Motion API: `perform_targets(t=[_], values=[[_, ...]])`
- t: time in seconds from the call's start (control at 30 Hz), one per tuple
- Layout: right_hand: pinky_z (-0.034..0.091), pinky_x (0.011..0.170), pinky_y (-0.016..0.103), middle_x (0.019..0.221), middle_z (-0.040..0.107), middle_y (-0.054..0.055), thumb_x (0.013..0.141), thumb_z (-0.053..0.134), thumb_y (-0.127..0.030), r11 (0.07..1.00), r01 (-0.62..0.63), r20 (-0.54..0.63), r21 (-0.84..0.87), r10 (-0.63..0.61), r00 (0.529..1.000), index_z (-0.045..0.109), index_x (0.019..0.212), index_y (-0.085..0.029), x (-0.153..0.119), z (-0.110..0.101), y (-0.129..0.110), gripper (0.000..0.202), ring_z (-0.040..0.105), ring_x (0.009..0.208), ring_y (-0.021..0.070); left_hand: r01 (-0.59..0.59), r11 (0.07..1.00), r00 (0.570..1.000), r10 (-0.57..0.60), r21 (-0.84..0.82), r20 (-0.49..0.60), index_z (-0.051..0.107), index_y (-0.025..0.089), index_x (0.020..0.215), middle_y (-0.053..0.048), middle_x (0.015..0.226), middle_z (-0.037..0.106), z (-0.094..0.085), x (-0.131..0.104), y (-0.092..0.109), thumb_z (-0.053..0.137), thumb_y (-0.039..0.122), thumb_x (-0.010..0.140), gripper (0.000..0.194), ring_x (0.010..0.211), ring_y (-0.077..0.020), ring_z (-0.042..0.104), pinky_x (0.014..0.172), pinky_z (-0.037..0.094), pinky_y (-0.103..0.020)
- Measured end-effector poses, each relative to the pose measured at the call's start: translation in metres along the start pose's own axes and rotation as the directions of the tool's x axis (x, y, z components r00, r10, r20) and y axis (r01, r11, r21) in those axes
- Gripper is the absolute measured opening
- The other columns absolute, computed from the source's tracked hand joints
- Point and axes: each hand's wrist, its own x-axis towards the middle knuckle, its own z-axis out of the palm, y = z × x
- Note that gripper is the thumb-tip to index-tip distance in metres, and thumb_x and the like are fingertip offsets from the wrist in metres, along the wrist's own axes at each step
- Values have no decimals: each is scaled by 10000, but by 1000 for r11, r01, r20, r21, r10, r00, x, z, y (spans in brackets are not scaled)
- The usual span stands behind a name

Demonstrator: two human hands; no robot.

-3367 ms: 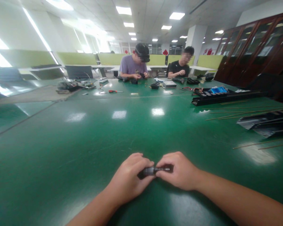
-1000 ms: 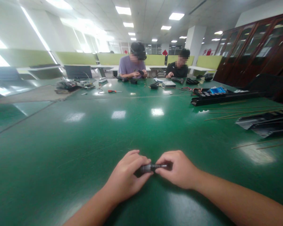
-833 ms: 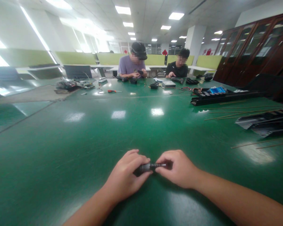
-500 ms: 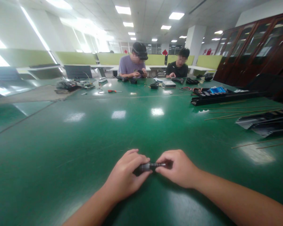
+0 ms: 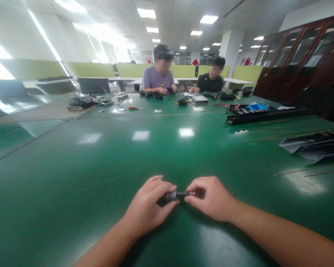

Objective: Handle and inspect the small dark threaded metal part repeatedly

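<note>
Low in the head view, my left hand (image 5: pixel 149 205) grips a dark grey cylinder (image 5: pixel 172 195) between thumb and fingers. A thin dark shaft (image 5: pixel 183 193) runs from the cylinder toward the right. My right hand (image 5: pixel 211 198) pinches the far end of this shaft, thumb below and index finger above. Both hands are close together over the green tabletop (image 5: pixel 144 159), with a small gap between their fingertips. What lies inside each palm is hidden.
Thin rods (image 5: pixel 289 132) and black metal channels (image 5: pixel 320 146) lie at the right. A black tray (image 5: pixel 267 114) with blue parts is behind them. Farther off are a red screwdriver (image 5: pixel 133 108), a grey box (image 5: pixel 199 99) and two seated people working.
Both hands keep their grip and have barely moved. Across the table, the person in purple has raised their head, and the other person's hand has shifted left.
</note>
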Motion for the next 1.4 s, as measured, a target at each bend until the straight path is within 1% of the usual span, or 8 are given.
perform_targets(t=[0.33,0.57,0.93,1.07,1.4], values=[[426,594,246,694,701,4,783,740,-216,1000,-11,-8,11,11,1000,753,793,-187,1,-1,1,33,609,621,144,7,1000,1000,-7,7,-5,612,233,1049,-3,924,724,-2,-1,-1,694,205,841,226,846,-183,696,996,506,-510],[426,602,246,687,692,3,787,736,-213,1000,-4,-23,2,4,1000,749,785,-184,3,-4,1,32,600,620,141,-1,999,1000,2,32,-27,624,240,1049,-1,936,733,-3,0,-7,710,229,838,228,840,-189,702,989,516,-534],[428,605,245,694,696,3,785,728,-196,1000,-3,-18,-1,3,1000,749,792,-182,2,-3,0,26,608,627,142,12,999,1000,-12,42,-11,630,239,1056,-7,950,731,-4,-2,-10,717,238,834,238,869,-192,700,1015,500,-537],[429,604,246,690,695,1,790,730,-211,1000,-1,-17,-5,1,1000,752,797,-182,3,-3,1,37,608,625,141,13,999,1000,-13,43,0,630,237,1054,-8,946,731,-5,-3,-12,715,236,835,234,857,-188,701,1019,498,-529],[433,599,247,689,695,2,792,724,-210,1000,-16,-23,8,17,1000,751,795,-180,2,-3,-1,41,604,619,141,30,998,1000,-29,47,-9,644,233,1037,-18,952,737,-7,-3,-12,715,252,836,214,861,-187,703,1026,494,-523]])
